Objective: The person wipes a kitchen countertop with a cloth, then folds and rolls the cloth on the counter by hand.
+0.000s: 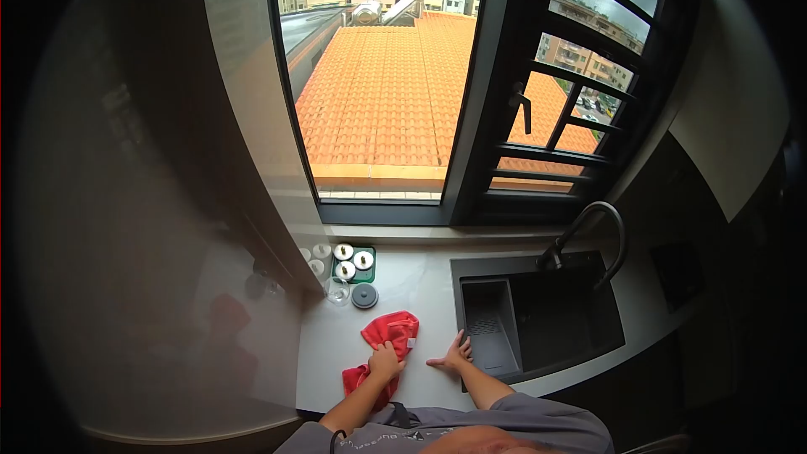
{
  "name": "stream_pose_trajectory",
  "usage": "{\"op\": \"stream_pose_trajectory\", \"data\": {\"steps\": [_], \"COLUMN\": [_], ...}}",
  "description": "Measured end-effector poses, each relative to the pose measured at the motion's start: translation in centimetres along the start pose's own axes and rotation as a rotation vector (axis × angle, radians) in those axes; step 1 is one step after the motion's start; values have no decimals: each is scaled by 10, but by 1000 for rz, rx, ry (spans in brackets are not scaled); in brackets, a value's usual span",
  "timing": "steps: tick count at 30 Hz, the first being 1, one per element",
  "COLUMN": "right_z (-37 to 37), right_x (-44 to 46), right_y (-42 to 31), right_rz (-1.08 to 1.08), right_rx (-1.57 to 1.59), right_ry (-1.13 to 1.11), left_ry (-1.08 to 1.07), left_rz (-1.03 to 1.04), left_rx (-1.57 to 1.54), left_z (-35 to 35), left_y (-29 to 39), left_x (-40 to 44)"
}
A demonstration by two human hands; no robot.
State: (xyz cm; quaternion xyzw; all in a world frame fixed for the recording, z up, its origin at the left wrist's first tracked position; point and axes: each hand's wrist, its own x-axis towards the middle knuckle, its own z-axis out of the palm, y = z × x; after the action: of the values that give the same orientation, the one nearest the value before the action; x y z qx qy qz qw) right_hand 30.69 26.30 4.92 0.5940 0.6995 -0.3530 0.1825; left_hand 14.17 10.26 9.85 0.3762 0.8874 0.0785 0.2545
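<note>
A red cloth (393, 326) lies crumpled on the white countertop (336, 338), with a small white tag on its right side. My left hand (386, 361) presses down on its middle, fingers curled into the fabric. Part of the cloth shows beyond the hand and part beside my forearm. My right hand (454, 355) rests at the left rim of the dark sink (461, 319), thumb and fingers spread, holding nothing.
A green tray (371, 252) with several white-lidded jars (363, 261) stands at the back left, close to a grey round lid (365, 295) and a clear glass vessel (337, 291). A curved black faucet (620, 235) rises behind the sink. Beyond is a window (382, 214).
</note>
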Motion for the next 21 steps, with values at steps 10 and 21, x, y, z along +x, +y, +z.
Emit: {"op": "stream_pose_trajectory", "data": {"steps": [10, 21], "right_z": [5, 0], "right_x": [7, 1], "right_y": [7, 2], "right_rz": [-29, -14], "right_rx": [25, -6], "right_ry": [3, 3], "left_ry": [-58, 129], "left_rz": [-144, -116], "left_rx": [-22, -577], "left_z": [-26, -14], "left_y": [-78, -145], "left_x": [-43, -40]}}
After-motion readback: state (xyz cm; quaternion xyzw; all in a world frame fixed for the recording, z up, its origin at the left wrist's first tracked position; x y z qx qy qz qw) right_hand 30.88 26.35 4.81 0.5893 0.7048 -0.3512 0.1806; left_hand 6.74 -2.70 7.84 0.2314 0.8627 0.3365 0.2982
